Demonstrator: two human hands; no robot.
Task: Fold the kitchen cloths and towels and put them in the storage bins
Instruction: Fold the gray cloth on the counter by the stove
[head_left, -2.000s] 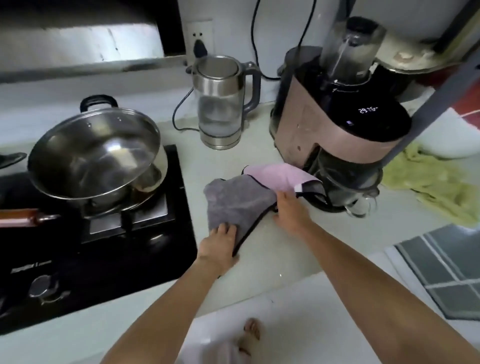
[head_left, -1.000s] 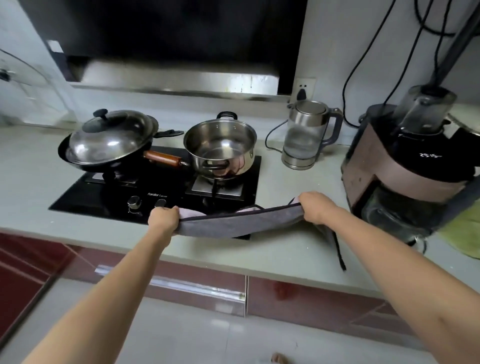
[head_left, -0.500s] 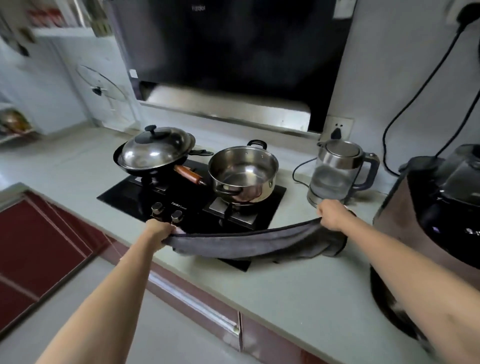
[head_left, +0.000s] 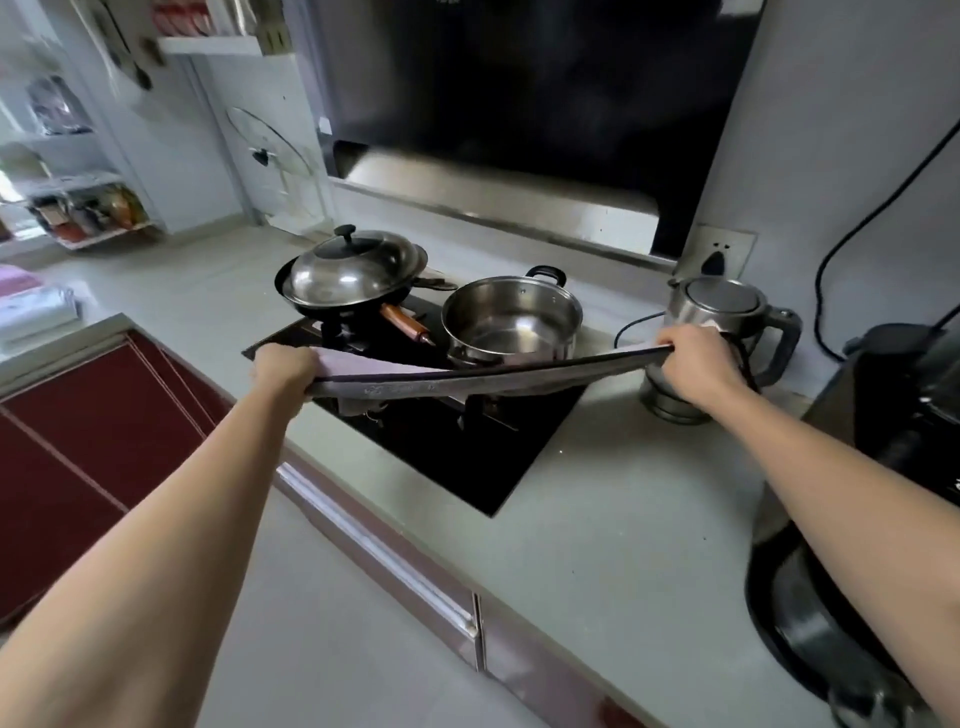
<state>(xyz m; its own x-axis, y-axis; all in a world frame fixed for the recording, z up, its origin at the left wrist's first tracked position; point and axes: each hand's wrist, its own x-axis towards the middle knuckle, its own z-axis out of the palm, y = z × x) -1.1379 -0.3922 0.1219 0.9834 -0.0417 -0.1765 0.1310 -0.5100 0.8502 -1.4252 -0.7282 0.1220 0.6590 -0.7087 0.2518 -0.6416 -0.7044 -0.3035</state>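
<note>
- Left hand (head_left: 283, 368) is curled into a fist around one end of the grey cloth (head_left: 467, 382), knuckles up, in front of the near left corner of the black hob (head_left: 467, 457).
- Stretched between both hands, the grey cloth hangs in the air above the front of the hob as a thin, nearly flat band; a paler, pinkish face shows on top near the left hand and a dark trim runs along its edge toward the right.
- Behind the left hand, a black wok (head_left: 337, 306) with a domed metal lid (head_left: 348, 273) and a wooden handle sits on the left burner.
- Just right of it, an open steel pot (head_left: 511, 317) stands on the right burner, directly behind the middle of the cloth.
- Above the hob, a dark range hood (head_left: 519, 104) covers the wall.
- Right hand (head_left: 696, 364) grips the other end of the cloth with fingers closed over it, in front of the steel kettle (head_left: 727, 312), which rests on the pale countertop (head_left: 597, 545).
- Beside the kettle, a plug sits in a wall socket (head_left: 719, 254), and black cables run down the wall.
- At the far right edge, a large dark appliance (head_left: 883, 467) stands on the countertop, only partly in view.
- No storage bin can be made out.
</note>
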